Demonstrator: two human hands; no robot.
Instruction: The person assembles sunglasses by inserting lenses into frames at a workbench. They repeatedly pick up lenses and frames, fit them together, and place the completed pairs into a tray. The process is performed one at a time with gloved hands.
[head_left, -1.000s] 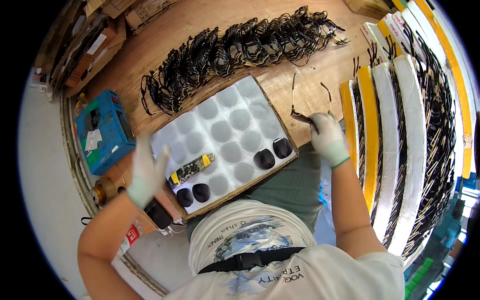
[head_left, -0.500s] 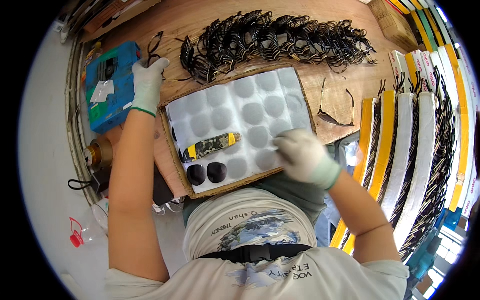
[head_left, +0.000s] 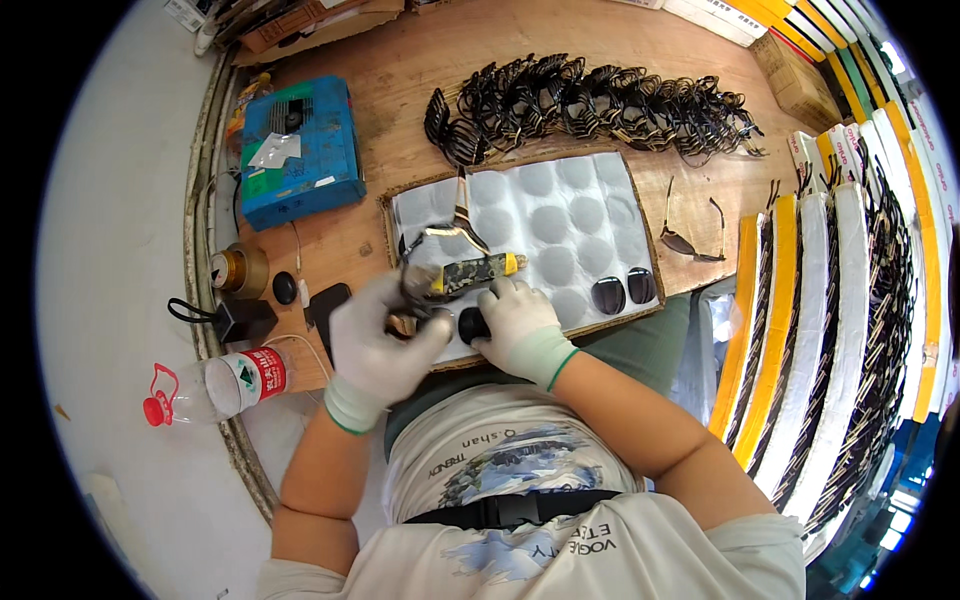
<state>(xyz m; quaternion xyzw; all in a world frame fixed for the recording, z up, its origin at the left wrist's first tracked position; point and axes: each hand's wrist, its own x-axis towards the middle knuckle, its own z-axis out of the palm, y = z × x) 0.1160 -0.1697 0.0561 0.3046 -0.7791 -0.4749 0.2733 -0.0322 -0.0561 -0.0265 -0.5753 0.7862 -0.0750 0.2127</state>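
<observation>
My gloved left hand (head_left: 378,340) is closed on a black and gold glasses frame (head_left: 455,232), its arms pointing up over the tray. Close beside it, my gloved right hand (head_left: 520,328) pinches a dark lens (head_left: 473,325) at the near edge of the shallow cardboard tray (head_left: 650,235). White sheeting with rows of grey round spots lines the tray. A camouflage-patterned handle with yellow bands (head_left: 475,274) lies across it, partly behind the frame. Two dark sunglass lenses (head_left: 609,295) rest in the near right corner. My left fingers partly hide the frame's lower part.
A long heap of black frames (head_left: 600,110) lies behind the tray, with a single frame (head_left: 690,245) to its right. Frame-filled cartons (head_left: 800,330) stack at the right. Left are a blue box (head_left: 305,150), tape roll (head_left: 250,268), phone (head_left: 328,305) and plastic bottle (head_left: 215,388).
My left hand has come from beside the blue box to the tray's near left with a glasses frame. My right hand has moved left onto a lens, uncovering two lenses at the right corner.
</observation>
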